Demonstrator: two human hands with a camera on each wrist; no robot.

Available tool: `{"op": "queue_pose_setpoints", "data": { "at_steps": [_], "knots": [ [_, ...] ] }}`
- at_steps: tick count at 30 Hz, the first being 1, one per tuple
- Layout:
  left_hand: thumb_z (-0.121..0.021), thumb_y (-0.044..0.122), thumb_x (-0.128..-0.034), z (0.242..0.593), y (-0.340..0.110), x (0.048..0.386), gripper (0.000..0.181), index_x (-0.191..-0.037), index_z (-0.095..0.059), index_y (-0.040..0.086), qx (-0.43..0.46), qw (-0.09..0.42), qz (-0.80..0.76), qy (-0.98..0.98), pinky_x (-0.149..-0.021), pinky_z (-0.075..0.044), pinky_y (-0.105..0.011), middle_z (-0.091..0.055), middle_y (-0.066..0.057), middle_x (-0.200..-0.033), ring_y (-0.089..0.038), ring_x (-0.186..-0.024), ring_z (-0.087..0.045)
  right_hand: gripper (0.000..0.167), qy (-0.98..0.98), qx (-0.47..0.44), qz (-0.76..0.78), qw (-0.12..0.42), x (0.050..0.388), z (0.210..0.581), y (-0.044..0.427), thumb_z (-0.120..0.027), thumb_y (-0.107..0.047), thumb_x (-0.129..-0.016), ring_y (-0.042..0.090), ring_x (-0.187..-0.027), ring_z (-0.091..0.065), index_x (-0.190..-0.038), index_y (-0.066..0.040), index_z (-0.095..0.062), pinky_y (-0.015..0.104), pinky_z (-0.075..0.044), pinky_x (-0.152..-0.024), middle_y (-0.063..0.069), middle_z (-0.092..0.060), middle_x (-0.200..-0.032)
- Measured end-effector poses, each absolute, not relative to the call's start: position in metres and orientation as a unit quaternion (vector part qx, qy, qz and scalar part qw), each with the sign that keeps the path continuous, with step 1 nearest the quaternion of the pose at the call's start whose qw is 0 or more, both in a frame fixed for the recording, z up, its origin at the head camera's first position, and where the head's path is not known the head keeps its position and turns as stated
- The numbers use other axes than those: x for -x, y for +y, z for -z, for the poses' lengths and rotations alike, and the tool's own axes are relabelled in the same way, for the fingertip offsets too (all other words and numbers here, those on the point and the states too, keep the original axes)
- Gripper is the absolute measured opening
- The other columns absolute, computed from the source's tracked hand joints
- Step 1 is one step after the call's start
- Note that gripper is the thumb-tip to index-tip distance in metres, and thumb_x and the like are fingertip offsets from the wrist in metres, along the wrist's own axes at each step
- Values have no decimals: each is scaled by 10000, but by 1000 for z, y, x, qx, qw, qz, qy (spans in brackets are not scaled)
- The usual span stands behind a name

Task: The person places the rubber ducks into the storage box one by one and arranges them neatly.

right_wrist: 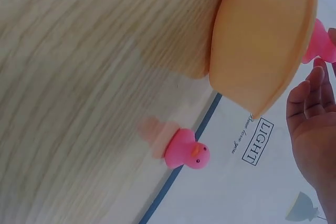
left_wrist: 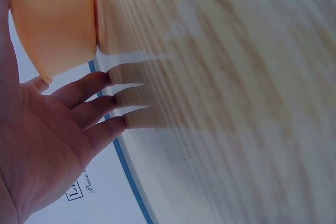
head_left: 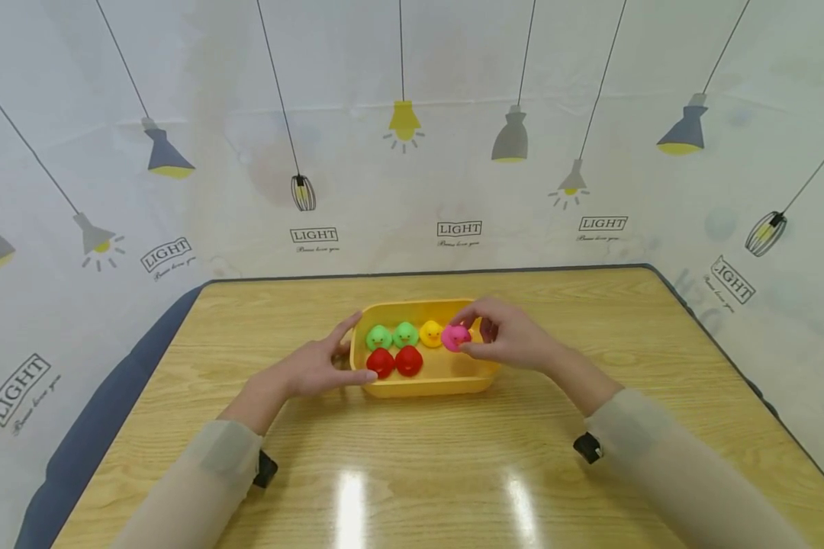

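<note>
A yellow plastic basket (head_left: 426, 387) stands on the table. In it, two green ducks (head_left: 378, 338) and a yellow duck (head_left: 431, 334) form the back row, with two red ducks (head_left: 408, 361) in front. My right hand (head_left: 511, 335) pinches a pink duck (head_left: 456, 337) over the basket's right part, beside the yellow one. At the left end, my left hand (head_left: 316, 367) rests against the basket, thumb along the front rim and index finger near the back corner. Its other fingers stretch out beside the wall (left_wrist: 58, 19) in the left wrist view.
Another pink duck (right_wrist: 186, 149) sits on the table beyond the basket's right end, seen in the right wrist view; my right hand and arm hide it from the head camera. A wall cover (head_left: 371, 252) printed with lamps rises behind the wooden table (head_left: 302, 473).
</note>
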State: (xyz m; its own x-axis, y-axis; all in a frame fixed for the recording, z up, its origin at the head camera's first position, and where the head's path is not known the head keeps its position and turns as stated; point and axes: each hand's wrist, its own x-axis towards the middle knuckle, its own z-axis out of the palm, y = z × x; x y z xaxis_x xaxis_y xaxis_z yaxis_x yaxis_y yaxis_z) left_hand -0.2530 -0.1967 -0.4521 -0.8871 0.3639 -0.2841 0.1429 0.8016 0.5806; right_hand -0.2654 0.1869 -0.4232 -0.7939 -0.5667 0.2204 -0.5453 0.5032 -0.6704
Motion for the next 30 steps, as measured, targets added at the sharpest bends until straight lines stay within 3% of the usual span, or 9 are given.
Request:
{"op": "queue_pose_setpoints", "data": {
  "at_steps": [11,20,26,30],
  "knots": [
    [-717,849,-859,452,-197,253,1181,-1731,20,548,-136,194,-279,931,-1269,-316,-763,-492,-84,-1720,-520,-1586,-414,334,864,320,386,51,268,434,169,-858,-150,-954,174,-831,-586,-1268,-148,-745,248,-525,-723,37,-709,-1125],
    [-725,843,-862,452,-197,253,1181,-1730,21,551,-141,191,-284,929,-1271,-319,-756,-487,-76,-1722,-533,-1589,-404,309,867,326,373,57,269,440,160,-840,-144,-963,332,-902,-630,-1257,-135,-744,250,-521,-737,35,-726,-1128],
    [-731,835,-864,451,-197,252,1185,-1732,22,546,-142,192,-288,927,-1274,-312,-756,-485,-67,-1723,-529,-1592,-401,307,870,317,372,64,268,443,159,-836,-152,-959,334,-919,-630,-1251,-145,-741,268,-526,-752,35,-727,-1130],
    [-734,828,-868,452,-197,253,1186,-1734,24,541,-144,193,-292,926,-1271,-317,-757,-486,-77,-1722,-531,-1587,-408,300,877,310,361,71,268,446,158,-842,-162,-954,254,-887,-611,-1237,-173,-743,286,-529,-766,16,-727,-1127]
  ]
}}
